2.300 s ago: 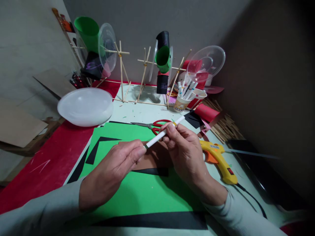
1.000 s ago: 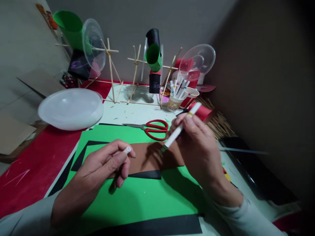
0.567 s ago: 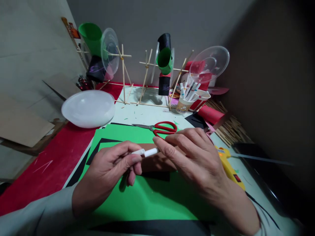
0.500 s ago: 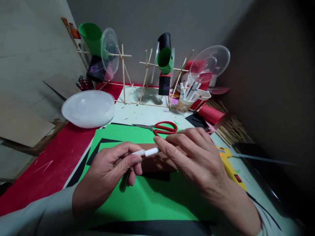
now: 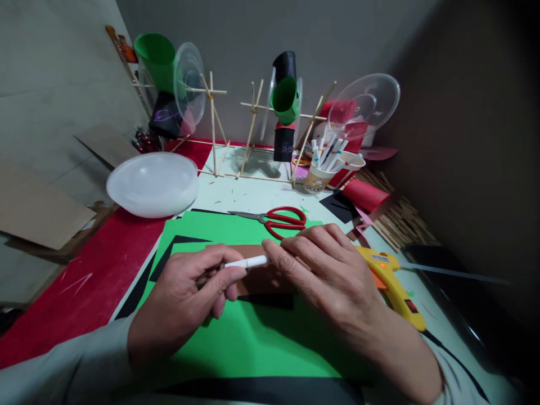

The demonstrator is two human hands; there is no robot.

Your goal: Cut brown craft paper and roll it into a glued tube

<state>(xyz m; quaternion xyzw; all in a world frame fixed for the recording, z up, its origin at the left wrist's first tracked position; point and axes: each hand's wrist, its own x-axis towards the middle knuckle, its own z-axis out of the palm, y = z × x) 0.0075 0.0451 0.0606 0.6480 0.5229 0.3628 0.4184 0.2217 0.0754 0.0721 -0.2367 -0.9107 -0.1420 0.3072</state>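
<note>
A slim white marker pen (image 5: 253,261) lies level between my two hands. My left hand (image 5: 185,287) is closed around one end, thumb on top. The fingertips of my right hand (image 5: 324,267) are at the other end, and that tip is hidden behind them. Cap and barrel meet at a thin line. Beneath the hands are a brown strip of paper (image 5: 253,284), black paper (image 5: 270,301) and a large green sheet (image 5: 261,349). Scissors with red handles (image 5: 282,216) lie just beyond the right fingers.
A yellow glue gun (image 5: 399,298) with a glue stick lies right of my right hand. At the back, a paper cup (image 5: 317,183) holds several markers. Stick frames (image 5: 213,129) carry green cups (image 5: 283,101) and clear discs. A white bowl (image 5: 152,188) sits at left.
The gap between the pen's two white parts has closed as my right hand moved slightly left. The view has shifted a little.
</note>
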